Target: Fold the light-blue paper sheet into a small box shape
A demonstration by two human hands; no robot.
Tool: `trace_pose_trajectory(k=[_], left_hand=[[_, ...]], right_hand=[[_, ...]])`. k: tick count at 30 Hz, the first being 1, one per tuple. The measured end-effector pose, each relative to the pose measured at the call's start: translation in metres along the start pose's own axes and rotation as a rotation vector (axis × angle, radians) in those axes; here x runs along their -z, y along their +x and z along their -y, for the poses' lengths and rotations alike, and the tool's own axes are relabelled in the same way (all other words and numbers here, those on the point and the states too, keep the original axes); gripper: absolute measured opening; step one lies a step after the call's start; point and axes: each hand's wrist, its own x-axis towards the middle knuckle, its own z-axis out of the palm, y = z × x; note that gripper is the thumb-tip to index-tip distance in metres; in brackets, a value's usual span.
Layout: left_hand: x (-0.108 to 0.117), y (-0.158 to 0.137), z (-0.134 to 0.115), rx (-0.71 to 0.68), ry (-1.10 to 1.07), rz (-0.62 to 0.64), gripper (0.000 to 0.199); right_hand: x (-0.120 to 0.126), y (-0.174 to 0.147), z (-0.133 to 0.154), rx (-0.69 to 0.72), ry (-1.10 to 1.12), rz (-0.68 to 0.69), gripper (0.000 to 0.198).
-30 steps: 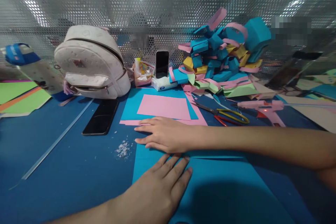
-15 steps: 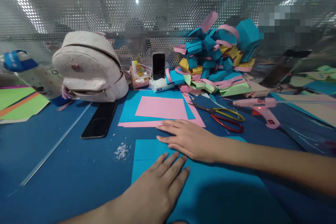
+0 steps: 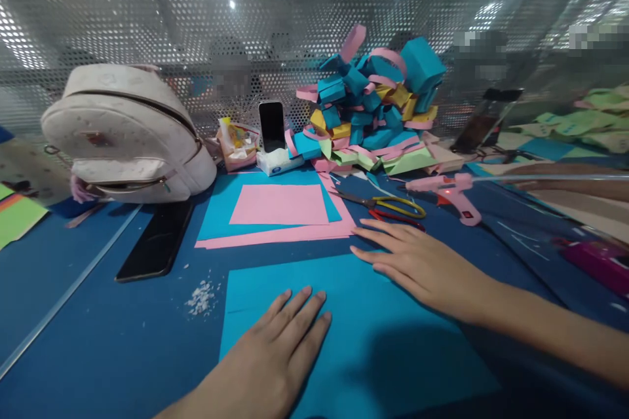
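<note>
Dark-blue flat tabletop point(image 3: 98, 353): fills the lower part of my head feed.
Bright-blue rectangular paper sheet point(image 3: 354, 308): flat, directly beneath the left hand; I judge its long axis runs sideways, its near side partly out of my view.
Bare left hand point(image 3: 282, 347): palm down on the sheet's left part, fingers slightly spread, gripping nothing; nearer the left edge.
Bare right hand point(image 3: 417, 265): fanned wide, empty, across the far right edge; contact I can't tell.
Red-and-yellow-handled metal scissors point(image 3: 377, 203): just beyond the right fingertips.
</note>
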Motion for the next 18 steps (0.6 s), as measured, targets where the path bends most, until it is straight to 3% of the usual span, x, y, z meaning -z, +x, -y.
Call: trace_pose_trajectory(k=[6, 10, 14, 18], left_hand=[[-0.013, -0.001, 0.003, 0.005, 0.065, -0.072, 0.084], [0.000, 0.002, -0.001, -0.014, 0.078, -0.049, 0.081], [0.010, 0.002, 0.006, 0.003, 0.010, -0.090, 0.061], [0.014, 0.000, 0.038, 0.204, -0.090, -0.152, 0.044]], right_hand=[[0.003, -0.031, -0.018, -0.114, -0.066, -0.029, 0.036], [0.000, -0.048, -0.028, -0.169, -0.083, -0.083, 0.035], [0.001, -0.048, -0.032, -0.156, -0.079, -0.088, 0.035], [0.012, -0.029, -0.029, -0.121, -0.061, -0.118, 0.033]])
